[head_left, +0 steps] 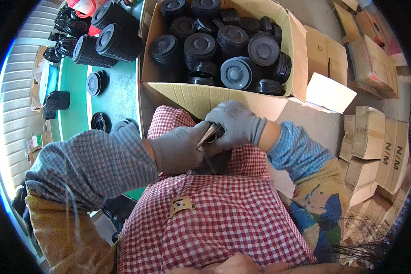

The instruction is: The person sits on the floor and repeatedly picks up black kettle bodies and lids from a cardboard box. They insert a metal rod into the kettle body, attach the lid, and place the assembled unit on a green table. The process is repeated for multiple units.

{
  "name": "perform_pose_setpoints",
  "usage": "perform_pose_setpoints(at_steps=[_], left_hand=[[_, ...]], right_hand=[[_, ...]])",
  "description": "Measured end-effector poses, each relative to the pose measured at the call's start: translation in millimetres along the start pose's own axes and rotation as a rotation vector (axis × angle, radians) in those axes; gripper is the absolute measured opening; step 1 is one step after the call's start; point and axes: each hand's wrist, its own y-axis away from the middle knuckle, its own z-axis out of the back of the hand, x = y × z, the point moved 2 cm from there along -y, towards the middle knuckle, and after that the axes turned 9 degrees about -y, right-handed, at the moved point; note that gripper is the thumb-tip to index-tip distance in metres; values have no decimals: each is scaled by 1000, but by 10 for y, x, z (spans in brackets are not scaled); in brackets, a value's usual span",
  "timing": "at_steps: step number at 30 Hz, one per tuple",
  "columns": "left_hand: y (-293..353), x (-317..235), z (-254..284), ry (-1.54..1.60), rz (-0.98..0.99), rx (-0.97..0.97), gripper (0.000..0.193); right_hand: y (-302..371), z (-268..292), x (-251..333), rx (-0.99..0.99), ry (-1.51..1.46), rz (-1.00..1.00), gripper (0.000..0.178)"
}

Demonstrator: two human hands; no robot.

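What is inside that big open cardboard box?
Lots of round black pieces are in the box, many stacked and some tipped sideways. The top ones cover whatever lies deeper, and the bottom can't be seen.

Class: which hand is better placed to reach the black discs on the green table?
Probably the left hand: it's nearer the green table and black discs; the right hand lies farther across.

Small metal tool point(208, 138), silvery & narrow, w/ a dark curved bit along its R side. It's up in the air btwn the left hand point(180, 147) & right hand point(235, 124), gripped by both. Sits on a slant: lower end L, upper end R. Fingers hide a fair amt of it, so from here I can't tell exact type.
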Motion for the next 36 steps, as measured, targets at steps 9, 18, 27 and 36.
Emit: perform_pose_setpoints(at_steps=[9,18,27,36], left_hand=[[-153,174,219,-263,-204,142,73],[33,305,128,3,-289,-174,49],[1076,1309,-39,726,32,-776,55],[341,3644,-460,670,561,-1034,56]], right_hand=[[208,-68,301,-73,54,-398,76],[64,67,-2,-343,328,92,74],[730,-385,-31,-667,-327,85,60],[691,-881,649,-542,56,33,97]])
